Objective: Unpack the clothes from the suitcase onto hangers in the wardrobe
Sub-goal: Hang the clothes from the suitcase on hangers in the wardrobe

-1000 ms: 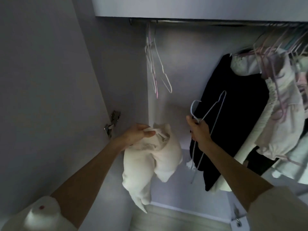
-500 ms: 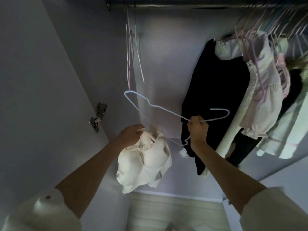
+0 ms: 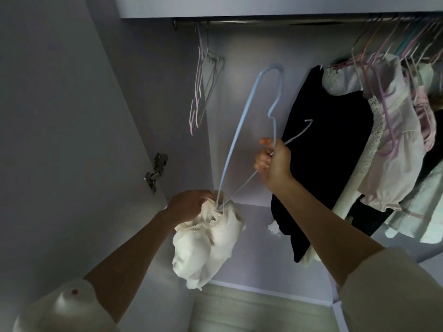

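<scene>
The right hand (image 3: 273, 161) clenched its fingers around a pale blue hanger (image 3: 242, 130), whose end poked into the white garment (image 3: 206, 243) bunched in the left hand (image 3: 189, 207), below the wardrobe rail (image 3: 263, 21).

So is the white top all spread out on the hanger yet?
No, still bunched up. The white top hangs in a crumpled bundle from the left hand, with only one end of the blue hanger poked into it.

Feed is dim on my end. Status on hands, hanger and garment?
Left hand grips white garment at its opening. Right hand grips blue hanger, one end poked into the garment. Not yet on rail. Nothing in the way.
</scene>
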{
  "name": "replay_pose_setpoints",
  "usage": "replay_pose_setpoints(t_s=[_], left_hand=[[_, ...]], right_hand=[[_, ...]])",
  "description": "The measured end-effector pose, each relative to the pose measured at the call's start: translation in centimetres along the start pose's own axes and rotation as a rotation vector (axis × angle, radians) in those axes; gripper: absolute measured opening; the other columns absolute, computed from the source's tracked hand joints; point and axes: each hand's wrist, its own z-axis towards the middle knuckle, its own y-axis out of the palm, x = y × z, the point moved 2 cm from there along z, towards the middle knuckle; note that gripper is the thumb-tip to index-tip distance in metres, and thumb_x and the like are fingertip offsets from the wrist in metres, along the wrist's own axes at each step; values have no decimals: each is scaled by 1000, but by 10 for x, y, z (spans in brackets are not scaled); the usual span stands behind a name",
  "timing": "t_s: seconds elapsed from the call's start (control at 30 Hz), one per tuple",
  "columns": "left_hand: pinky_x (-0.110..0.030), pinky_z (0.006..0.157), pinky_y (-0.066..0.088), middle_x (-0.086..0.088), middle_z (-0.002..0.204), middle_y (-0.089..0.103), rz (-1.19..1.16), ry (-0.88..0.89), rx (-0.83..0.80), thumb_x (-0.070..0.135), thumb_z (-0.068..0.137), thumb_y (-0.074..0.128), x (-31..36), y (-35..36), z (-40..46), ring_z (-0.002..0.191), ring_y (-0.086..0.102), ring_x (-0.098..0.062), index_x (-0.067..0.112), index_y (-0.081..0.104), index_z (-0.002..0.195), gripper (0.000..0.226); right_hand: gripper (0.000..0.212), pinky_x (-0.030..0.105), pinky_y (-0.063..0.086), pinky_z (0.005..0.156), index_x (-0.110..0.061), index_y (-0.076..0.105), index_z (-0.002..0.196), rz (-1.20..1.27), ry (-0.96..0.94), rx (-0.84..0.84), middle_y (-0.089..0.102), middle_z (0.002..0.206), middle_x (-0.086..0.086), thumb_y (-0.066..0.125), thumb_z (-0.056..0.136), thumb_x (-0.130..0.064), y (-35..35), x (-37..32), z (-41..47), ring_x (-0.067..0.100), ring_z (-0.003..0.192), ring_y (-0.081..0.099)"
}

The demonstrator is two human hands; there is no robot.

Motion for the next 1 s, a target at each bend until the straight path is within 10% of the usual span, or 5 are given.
replay_pose_setpoints(t_s=[0.23, 0.43, 0.77, 1.0], left_hand=[[-38, 96, 46, 1, 101, 69, -300, 157, 134, 13, 79, 37, -8, -20, -3, 104, 63, -21, 16, 69, 96, 37], [-9, 83, 44, 9, 84, 63, -568, 237, 160, -15, 88, 43, 3, -45, -9, 81, 58, 13, 4, 66, 95, 30], [-4, 76, 40, 6, 86, 63, -620, 142, 208, 7, 92, 54, 8, -60, -8, 72, 54, 16, 10, 66, 94, 12], [-1, 76, 42, 7, 96, 61, -729, 159, 214, 4, 91, 53, 24, -74, -10, 70, 55, 22, 7, 62, 111, 22]], right_hand=[[29, 9, 14, 32, -8, 44, 67, -214, -45, -33, 22, 26, -10, 29, 91, -2, 9, 23, 11, 3, 22, 17], [35, 12, 24, 30, -8, 46, 64, -465, -104, -13, 31, 24, -7, 29, 93, -2, 4, 33, 19, 2, 24, 28], [38, 10, 13, 33, -6, 46, 68, 5, -2, -103, 46, 34, 1, 21, 95, -14, 15, -3, 23, 4, 20, 21], [34, 12, 19, 28, -8, 47, 66, -292, -107, -118, 45, 29, 0, 27, 93, -3, 27, 24, 18, 3, 23, 28]])
